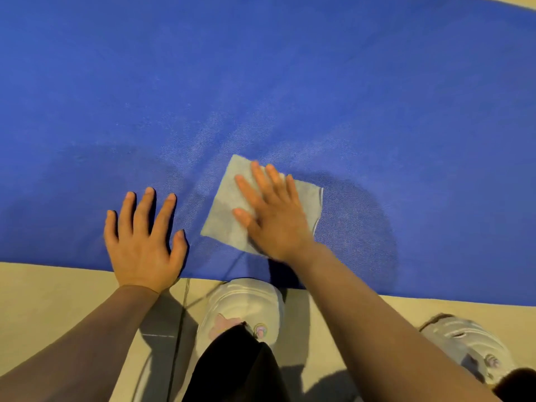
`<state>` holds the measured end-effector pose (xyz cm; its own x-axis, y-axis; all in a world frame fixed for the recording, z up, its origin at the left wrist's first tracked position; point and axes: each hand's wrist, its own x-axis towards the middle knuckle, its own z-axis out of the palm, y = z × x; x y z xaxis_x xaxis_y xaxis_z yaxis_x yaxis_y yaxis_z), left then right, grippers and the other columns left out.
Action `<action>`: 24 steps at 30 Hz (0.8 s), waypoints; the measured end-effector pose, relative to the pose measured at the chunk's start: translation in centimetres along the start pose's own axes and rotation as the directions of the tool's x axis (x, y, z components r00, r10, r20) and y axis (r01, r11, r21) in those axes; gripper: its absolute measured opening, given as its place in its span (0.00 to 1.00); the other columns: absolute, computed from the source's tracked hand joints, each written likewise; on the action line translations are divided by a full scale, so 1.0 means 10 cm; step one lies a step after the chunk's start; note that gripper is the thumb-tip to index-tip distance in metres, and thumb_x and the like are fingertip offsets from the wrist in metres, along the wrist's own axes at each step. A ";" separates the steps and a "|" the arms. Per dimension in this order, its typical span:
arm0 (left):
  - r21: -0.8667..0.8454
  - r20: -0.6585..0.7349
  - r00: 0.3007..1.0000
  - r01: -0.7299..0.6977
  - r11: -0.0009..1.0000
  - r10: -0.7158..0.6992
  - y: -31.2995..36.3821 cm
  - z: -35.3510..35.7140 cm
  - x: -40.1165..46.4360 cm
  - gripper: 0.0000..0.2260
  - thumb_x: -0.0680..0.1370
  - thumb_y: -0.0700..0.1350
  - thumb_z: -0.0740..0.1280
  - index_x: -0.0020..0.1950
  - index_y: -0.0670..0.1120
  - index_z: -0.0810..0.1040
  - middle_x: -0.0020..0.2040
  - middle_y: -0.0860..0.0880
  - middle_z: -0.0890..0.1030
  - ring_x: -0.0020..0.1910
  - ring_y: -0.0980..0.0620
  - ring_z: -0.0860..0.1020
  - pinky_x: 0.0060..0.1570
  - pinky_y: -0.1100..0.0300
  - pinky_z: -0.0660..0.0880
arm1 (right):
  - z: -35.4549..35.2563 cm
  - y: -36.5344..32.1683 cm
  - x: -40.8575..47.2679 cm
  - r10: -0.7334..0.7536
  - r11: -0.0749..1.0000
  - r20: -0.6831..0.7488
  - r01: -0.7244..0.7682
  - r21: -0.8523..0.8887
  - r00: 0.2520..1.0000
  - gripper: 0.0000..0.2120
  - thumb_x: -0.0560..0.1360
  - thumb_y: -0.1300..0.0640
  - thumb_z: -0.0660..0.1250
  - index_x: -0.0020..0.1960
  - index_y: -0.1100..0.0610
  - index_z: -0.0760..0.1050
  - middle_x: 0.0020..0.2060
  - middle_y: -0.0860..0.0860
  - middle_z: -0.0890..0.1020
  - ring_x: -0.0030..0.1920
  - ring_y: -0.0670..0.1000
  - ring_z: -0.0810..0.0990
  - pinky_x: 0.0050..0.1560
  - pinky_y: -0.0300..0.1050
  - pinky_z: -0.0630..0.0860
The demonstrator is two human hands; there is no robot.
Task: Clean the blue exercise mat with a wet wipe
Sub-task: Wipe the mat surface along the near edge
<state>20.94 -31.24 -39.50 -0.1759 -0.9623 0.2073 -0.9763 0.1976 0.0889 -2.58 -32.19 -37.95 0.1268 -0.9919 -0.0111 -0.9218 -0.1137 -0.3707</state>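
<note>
mat: wide blue textured exercise mat [290, 82] lies flat on the beige floor [43, 300], filling most of the view; its near edge runs just ahead of the feet.
wipe: pale grey square wet wipe [226, 210] lies spread flat on the mat near that near edge, turned a little like a diamond.
right hand: right hand [269, 216] lies palm-down on the wipe, fingers straight and spread, pressing it to the mat and covering its right half.
left hand: left hand [145, 239] rests flat on the bare mat just left of the wipe, fingers splayed, grasping nothing, apart from the wipe.
mat surface: darker patches show around both hands.
feet: two pale clog-style shoes [246, 303] stand on the floor; the nearer toe touches the mat edge.
</note>
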 end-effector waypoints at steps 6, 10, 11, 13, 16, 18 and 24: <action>0.006 -0.002 1.000 0.016 1.000 -0.016 0.02 0.00 0.01 0.25 0.80 0.54 0.54 0.71 0.45 0.75 0.71 0.38 0.73 0.72 0.34 0.67 0.68 0.36 0.60 | -0.20 0.52 -0.09 0.283 0.946 -0.045 -0.287 -0.154 0.958 0.33 0.79 0.36 0.47 0.78 0.53 0.61 0.78 0.54 0.60 0.77 0.60 0.55 0.72 0.71 0.49; 0.017 0.014 1.000 0.008 1.000 -0.008 0.01 0.00 0.00 0.25 0.80 0.54 0.54 0.71 0.45 0.74 0.71 0.38 0.73 0.72 0.34 0.66 0.68 0.36 0.61 | 0.02 -0.02 -0.16 -0.192 0.957 0.123 0.214 -0.196 0.974 0.33 0.76 0.33 0.50 0.75 0.48 0.66 0.76 0.52 0.65 0.76 0.58 0.60 0.64 0.82 0.50; 0.012 0.021 1.000 0.012 1.000 -0.012 0.02 -0.01 0.00 0.25 0.80 0.54 0.53 0.71 0.45 0.74 0.71 0.38 0.72 0.72 0.34 0.66 0.68 0.36 0.60 | 0.06 -0.10 -0.17 -0.284 0.930 0.151 0.310 -0.197 0.947 0.33 0.75 0.32 0.50 0.75 0.47 0.67 0.76 0.51 0.65 0.76 0.57 0.61 0.63 0.83 0.52; 0.001 0.037 0.999 0.021 1.000 -0.021 0.02 -0.02 0.01 0.25 0.80 0.55 0.53 0.72 0.44 0.74 0.71 0.38 0.72 0.72 0.34 0.66 0.68 0.35 0.60 | 0.09 -0.14 -0.16 -0.404 0.876 0.196 0.440 -0.198 0.893 0.34 0.74 0.32 0.50 0.75 0.46 0.66 0.76 0.51 0.64 0.77 0.57 0.59 0.66 0.81 0.52; -0.002 0.031 0.999 0.012 1.000 -0.012 0.01 -0.02 0.01 0.25 0.80 0.55 0.54 0.71 0.44 0.74 0.71 0.38 0.72 0.72 0.34 0.66 0.68 0.35 0.60 | -0.02 0.08 -0.23 -0.513 0.824 0.233 0.550 -0.137 0.826 0.34 0.75 0.31 0.53 0.76 0.48 0.65 0.76 0.51 0.64 0.77 0.56 0.59 0.70 0.75 0.50; 0.006 0.001 1.000 0.000 1.000 0.000 0.01 -0.01 0.00 0.25 0.80 0.54 0.53 0.71 0.44 0.75 0.70 0.38 0.73 0.71 0.33 0.67 0.68 0.35 0.61 | -0.15 0.36 -0.39 -0.485 0.834 0.263 0.532 -0.148 0.834 0.34 0.76 0.31 0.54 0.77 0.48 0.63 0.77 0.50 0.62 0.78 0.55 0.58 0.72 0.72 0.52; -0.004 -0.031 1.000 0.000 1.000 0.000 0.03 0.00 0.00 0.25 0.80 0.54 0.53 0.70 0.44 0.75 0.69 0.37 0.74 0.70 0.33 0.68 0.68 0.36 0.60 | -0.59 1.04 -1.14 -0.238 0.932 0.264 0.296 -0.207 0.935 0.35 0.78 0.31 0.52 0.79 0.49 0.56 0.78 0.51 0.58 0.79 0.56 0.53 0.71 0.70 0.55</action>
<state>20.66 -31.22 -39.44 -0.1716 -0.9561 0.2376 -0.9758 0.1982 0.0929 -15.76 -22.36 -36.17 0.4348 -0.8848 -0.1677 -0.8978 -0.4115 -0.1567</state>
